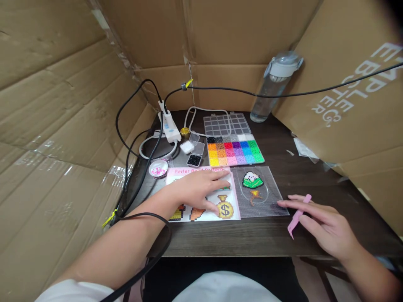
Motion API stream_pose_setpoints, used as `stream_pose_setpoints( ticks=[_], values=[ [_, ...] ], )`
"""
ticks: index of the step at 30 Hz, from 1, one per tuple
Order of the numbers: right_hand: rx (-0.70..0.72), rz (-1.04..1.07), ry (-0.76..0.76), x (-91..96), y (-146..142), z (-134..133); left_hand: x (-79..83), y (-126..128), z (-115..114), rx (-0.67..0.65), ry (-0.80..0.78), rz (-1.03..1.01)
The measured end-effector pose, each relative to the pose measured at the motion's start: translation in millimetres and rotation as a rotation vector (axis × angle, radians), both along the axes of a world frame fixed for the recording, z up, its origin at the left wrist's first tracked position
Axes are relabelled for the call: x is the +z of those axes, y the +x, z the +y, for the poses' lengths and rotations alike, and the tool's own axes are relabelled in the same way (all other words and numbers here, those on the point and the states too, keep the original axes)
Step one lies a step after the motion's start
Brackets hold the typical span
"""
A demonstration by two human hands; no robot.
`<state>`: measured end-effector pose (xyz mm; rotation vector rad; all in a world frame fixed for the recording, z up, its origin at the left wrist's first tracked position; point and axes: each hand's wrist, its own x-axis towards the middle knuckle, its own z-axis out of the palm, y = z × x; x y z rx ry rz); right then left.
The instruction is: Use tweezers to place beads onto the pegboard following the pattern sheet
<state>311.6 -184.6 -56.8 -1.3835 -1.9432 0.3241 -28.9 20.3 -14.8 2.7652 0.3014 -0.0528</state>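
My left hand lies spread on a printed bead pattern sheet, covering part of its pictures; a money bag picture shows beside the thumb. In my right hand are pink tweezers, held between thumb and fingers with the bent tip pointing down toward me. The right index fingertip reaches the right edge of a clear pegboard. On that board sit a green and white bead figure with a black outline and a smaller orange-brown bead patch.
Behind the sheet stands a sorted bead box with many colours. Small containers, including a black bead box and a white dish, are to the left. A power strip, black cables and a water bottle stand near cardboard walls.
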Motion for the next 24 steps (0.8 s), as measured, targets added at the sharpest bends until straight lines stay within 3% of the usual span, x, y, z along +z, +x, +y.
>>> stream_pose_setpoints(
  ticks=[10,24],
  values=[
    [0.006,0.068,-0.027,4.8,-6.8,-2.7,-3.7,-2.2,1.7,-0.031,-0.006,-0.058],
    [-0.026,-0.019,-0.002,-9.1,-3.0,1.6,-4.8,-5.9,2.6,-0.025,-0.004,-0.08]
  ],
)
